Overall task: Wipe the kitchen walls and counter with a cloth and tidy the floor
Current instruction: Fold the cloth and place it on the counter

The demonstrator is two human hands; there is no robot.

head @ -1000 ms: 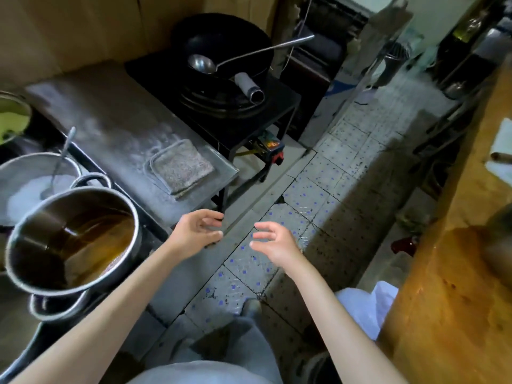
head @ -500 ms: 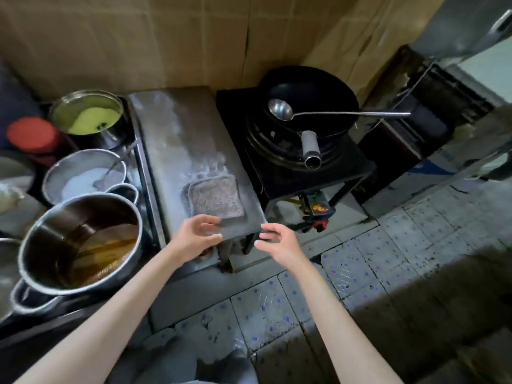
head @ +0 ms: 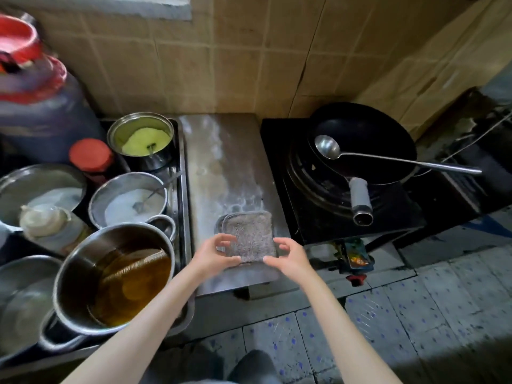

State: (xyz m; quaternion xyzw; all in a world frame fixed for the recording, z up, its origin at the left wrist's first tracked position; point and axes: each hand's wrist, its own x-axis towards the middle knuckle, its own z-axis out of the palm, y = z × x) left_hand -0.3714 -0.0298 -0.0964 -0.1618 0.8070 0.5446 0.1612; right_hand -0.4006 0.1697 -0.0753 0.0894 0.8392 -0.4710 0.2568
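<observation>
1. The folded grey-brown cloth lies in a shallow clear tray at the near edge of the steel counter, centre frame.
2. The left hand and right hand flank it, fingers spread and curled, probably to lift it for wiping.
3. Whether the fingertips touch the tray is unclear; neither hand has closed on anything.

Both hands, left and right, apparently open, fingers curled.

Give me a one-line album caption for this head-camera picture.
Two bare hands, left and right, close around a folded grey cloth on a steel counter beside a black wok.
</observation>
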